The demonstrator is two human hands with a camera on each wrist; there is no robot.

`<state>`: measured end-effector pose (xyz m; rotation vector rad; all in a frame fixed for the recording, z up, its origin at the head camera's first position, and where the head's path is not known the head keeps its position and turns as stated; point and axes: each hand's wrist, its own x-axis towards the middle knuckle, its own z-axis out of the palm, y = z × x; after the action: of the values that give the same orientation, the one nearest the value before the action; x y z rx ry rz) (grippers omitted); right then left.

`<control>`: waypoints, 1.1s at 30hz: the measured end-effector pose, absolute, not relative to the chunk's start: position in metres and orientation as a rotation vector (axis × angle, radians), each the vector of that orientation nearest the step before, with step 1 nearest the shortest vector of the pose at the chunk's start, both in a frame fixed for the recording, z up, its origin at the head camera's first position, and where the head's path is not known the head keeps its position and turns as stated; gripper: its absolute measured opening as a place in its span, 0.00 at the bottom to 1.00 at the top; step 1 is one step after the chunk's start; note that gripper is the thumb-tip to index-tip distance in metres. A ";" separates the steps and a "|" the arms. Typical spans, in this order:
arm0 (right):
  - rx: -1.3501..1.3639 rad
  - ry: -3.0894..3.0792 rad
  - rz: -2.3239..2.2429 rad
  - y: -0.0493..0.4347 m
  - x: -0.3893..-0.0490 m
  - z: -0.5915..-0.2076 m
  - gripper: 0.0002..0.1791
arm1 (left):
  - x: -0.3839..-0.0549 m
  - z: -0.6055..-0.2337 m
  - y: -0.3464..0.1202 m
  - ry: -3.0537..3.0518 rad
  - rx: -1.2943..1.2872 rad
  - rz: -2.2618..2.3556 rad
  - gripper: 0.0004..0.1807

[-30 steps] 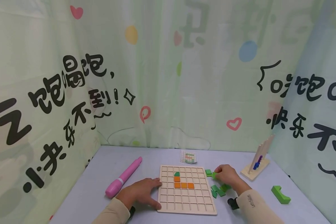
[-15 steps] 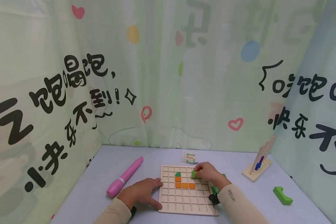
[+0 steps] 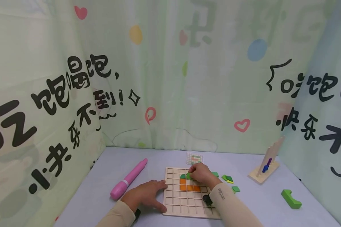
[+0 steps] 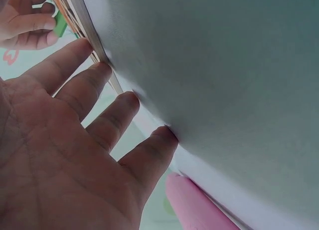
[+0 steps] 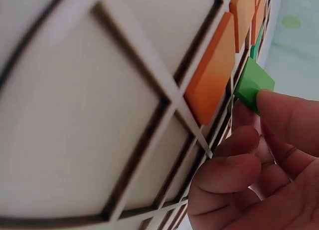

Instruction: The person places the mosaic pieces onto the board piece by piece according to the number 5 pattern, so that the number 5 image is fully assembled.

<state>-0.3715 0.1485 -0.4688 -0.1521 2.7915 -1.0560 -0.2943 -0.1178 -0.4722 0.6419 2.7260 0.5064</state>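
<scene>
A wooden grid board (image 3: 173, 201) lies flat on the table. In the head view several orange tiles (image 3: 190, 188) sit in its cells, with a dark green tile (image 3: 182, 176) with one rounded corner above them. My right hand (image 3: 201, 175) pinches a green square tile (image 5: 253, 85) between thumb and fingers, tilted over the cells beside that dark green tile. At the board's left edge, my left hand (image 3: 146, 195) rests with spread fingers; the left wrist view shows its fingertips (image 4: 84, 48) along the rim. The right forearm hides the board's lower right part.
Several loose green tiles (image 3: 236, 189) lie right of the board. Behind it is a printed grid card (image 3: 194, 158). A pink wand-shaped object (image 3: 129, 179) lies at left. On the right stand a wooden stand with blue and purple beads (image 3: 266, 167) and a green curved block (image 3: 291, 199).
My right hand picked up a green tile from the loose ones right of the board and carried it left over the upper cells. The left hand kept its place at the edge.
</scene>
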 end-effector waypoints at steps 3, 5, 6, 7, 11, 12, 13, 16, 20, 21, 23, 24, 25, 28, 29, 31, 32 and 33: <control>-0.141 2.800 -1.032 0.149 -0.373 -0.470 0.03 | -0.294 -0.472 -0.116 2.722 0.647 0.505 0.48; -0.139 2.819 -1.007 0.149 -0.373 -0.471 0.03 | -0.294 -0.472 -0.116 2.722 0.651 0.505 0.48; -0.144 2.835 -0.986 0.149 -0.373 -0.472 0.03 | -0.294 -0.472 -0.115 2.721 0.651 0.504 0.48; -0.145 2.850 -0.963 0.148 -0.373 -0.473 0.04 | -0.294 -0.472 -0.115 2.723 0.653 0.501 0.49; -0.144 2.882 -0.893 0.146 -0.372 -0.472 0.08 | -0.293 -0.472 -0.114 2.727 0.653 0.494 0.49; -0.149 2.885 -0.884 0.145 -0.371 -0.472 0.09 | -0.293 -0.472 -0.114 2.727 0.651 0.494 0.49; -0.156 2.888 -0.880 0.145 -0.370 -0.472 0.10 | -0.293 -0.472 -0.114 2.726 0.645 0.495 0.49; -0.200 2.908 -0.869 0.146 -0.367 -0.470 0.11 | -0.293 -0.472 -0.113 2.722 0.624 0.501 0.49; -0.273 2.933 -0.880 0.149 -0.364 -0.468 0.12 | -0.293 -0.471 -0.114 2.717 0.598 0.513 0.49; -0.288 2.930 -0.898 0.150 -0.363 -0.468 0.12 | -0.293 -0.471 -0.114 2.717 0.597 0.515 0.49; -0.301 2.916 -0.938 0.152 -0.362 -0.467 0.12 | -0.293 -0.471 -0.115 2.720 0.598 0.517 0.49; -0.303 2.907 -0.960 0.154 -0.361 -0.466 0.12 | -0.293 -0.471 -0.115 2.720 0.600 0.519 0.49; -0.308 2.901 -0.979 0.155 -0.361 -0.465 0.12 | -0.293 -0.471 -0.115 2.721 0.603 0.519 0.49; -0.298 2.893 -1.015 0.162 -0.358 -0.461 0.12 | -0.294 -0.471 -0.115 2.720 0.604 0.519 0.49; -0.295 2.898 -1.019 0.166 -0.356 -0.459 0.12 | -0.293 -0.471 -0.115 2.719 0.602 0.517 0.49; -0.285 2.925 -1.014 0.174 -0.355 -0.457 0.12 | -0.293 -0.470 -0.115 2.719 0.602 0.512 0.49; -0.271 2.936 -1.013 0.178 -0.355 -0.456 0.13 | -0.293 -0.470 -0.115 2.719 0.601 0.511 0.49; -0.258 2.950 -1.012 0.183 -0.355 -0.456 0.13 | -0.293 -0.469 -0.115 2.718 0.601 0.511 0.49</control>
<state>-0.3549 0.1833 -0.4562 -0.2576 2.9500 -1.0124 -0.2925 -0.1147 -0.4692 0.6008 2.7178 0.5110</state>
